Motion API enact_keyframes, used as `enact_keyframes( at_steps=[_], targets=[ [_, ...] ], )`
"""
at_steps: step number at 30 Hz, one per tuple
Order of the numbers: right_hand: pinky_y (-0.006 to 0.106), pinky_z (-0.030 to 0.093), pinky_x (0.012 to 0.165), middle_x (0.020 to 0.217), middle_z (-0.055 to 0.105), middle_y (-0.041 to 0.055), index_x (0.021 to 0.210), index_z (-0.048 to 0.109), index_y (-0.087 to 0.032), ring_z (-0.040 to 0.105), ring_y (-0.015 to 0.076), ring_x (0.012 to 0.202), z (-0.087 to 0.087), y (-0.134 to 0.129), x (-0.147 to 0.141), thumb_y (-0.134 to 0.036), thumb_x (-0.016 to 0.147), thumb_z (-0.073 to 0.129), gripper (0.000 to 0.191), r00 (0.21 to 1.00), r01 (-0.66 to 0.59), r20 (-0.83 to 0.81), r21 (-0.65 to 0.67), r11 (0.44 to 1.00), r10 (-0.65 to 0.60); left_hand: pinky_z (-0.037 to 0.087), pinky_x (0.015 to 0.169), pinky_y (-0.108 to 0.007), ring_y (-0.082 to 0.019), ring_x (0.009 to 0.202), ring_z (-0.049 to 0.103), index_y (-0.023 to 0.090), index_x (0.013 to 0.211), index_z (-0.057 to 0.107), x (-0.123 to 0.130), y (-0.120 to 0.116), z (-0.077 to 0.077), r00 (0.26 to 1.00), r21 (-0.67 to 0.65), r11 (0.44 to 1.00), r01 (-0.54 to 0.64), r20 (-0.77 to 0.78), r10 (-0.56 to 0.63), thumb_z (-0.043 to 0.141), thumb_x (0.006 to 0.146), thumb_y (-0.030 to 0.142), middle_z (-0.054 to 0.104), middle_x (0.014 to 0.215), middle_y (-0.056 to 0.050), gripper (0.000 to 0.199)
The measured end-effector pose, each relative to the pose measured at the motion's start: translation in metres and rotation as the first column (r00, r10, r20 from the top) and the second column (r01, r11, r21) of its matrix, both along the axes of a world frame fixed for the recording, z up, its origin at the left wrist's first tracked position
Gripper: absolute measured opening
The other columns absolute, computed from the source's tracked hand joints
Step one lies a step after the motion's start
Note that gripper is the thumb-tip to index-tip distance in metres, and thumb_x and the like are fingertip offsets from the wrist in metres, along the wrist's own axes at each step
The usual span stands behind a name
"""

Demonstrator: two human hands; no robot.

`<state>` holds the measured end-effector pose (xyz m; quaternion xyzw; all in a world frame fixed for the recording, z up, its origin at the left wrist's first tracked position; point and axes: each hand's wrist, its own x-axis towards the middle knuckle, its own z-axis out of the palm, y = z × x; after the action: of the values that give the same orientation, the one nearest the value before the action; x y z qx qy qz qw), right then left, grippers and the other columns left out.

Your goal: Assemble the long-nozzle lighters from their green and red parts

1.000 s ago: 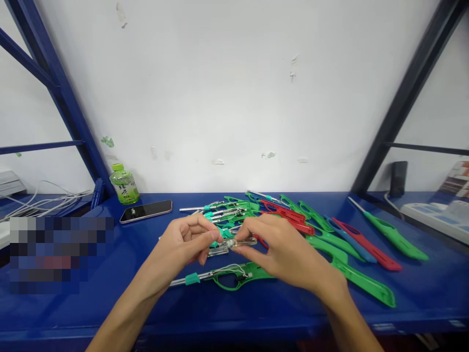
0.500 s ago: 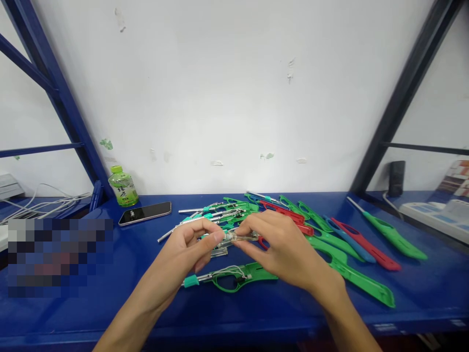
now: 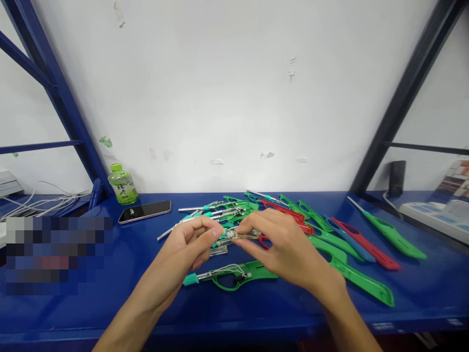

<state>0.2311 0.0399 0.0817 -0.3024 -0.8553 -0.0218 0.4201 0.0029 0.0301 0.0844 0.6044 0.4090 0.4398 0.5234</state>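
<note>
Between my hands, over the middle of the blue table, is a small clear part (image 3: 245, 235) with a whitish end. My right hand (image 3: 280, 239) pinches its body between thumb and fingers. At its whitish end, my left hand (image 3: 196, 244) has thumb and forefinger pressed together; whatever is between those tips is too small to make out. Just below lies a green lighter half-shell (image 3: 258, 272) with a metal tube, a teal piece and white wires. Behind my hands lie several metal tubes with teal pieces (image 3: 190, 222) and green and red shells.
Red (image 3: 370, 247), blue (image 3: 351, 239) and green (image 3: 394, 234) lighter bodies lie at the right, with an open green shell (image 3: 362, 281) nearer. A phone (image 3: 144, 211) and green bottle (image 3: 123, 186) stand back left. Blue shelf posts (image 3: 68, 102) flank the table (image 3: 146, 322).
My left fingertips have drawn slightly away from the whitish end of the clear part, and a small gap shows. My right hand has stayed nearly still.
</note>
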Motion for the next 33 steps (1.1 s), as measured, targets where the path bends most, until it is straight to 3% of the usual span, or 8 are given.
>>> enact_keyframes(
  at_steps=[17,24,33],
  targets=[
    [0.032,0.050,0.083,0.096,0.079,0.0000,0.099,0.067,-0.022,0.072,0.0189,0.089,0.0002,0.0001,0.0012,-0.024,0.103,0.075,0.009,1.000,0.002,0.008,-0.003,1.000,-0.002,0.016,0.046,-0.022,-0.007,0.047,0.020,0.021,0.082,0.062,0.0022,-0.0006,0.0035,0.997,0.019,0.999,0.033,-0.066,-0.032,0.078,0.093,0.057,0.035,0.052,0.012,0.041],
    [0.032,0.050,0.082,0.097,0.079,0.0002,0.100,0.068,-0.022,0.071,0.0190,0.090,0.0019,-0.0015,0.0026,-0.025,0.104,0.073,0.007,0.999,0.015,0.037,-0.035,0.999,-0.014,0.020,0.044,-0.021,-0.004,0.045,0.034,0.020,0.089,0.069,0.0006,0.0004,0.0002,0.995,0.096,0.993,0.063,-0.081,-0.055,0.073,0.097,0.059,0.063,0.074,0.003,0.040],
    [0.031,0.047,0.080,0.093,0.078,-0.0003,0.098,0.068,-0.022,0.068,0.0182,0.085,0.0022,-0.0011,0.0032,-0.022,0.103,0.075,0.008,0.998,0.001,0.069,-0.028,1.000,0.001,0.023,0.044,-0.021,-0.006,0.044,0.034,0.019,0.080,0.067,0.0050,-0.0036,0.0097,0.995,0.084,0.995,0.057,-0.091,-0.050,0.080,0.090,0.054,0.058,0.060,0.005,0.038]
  ],
)
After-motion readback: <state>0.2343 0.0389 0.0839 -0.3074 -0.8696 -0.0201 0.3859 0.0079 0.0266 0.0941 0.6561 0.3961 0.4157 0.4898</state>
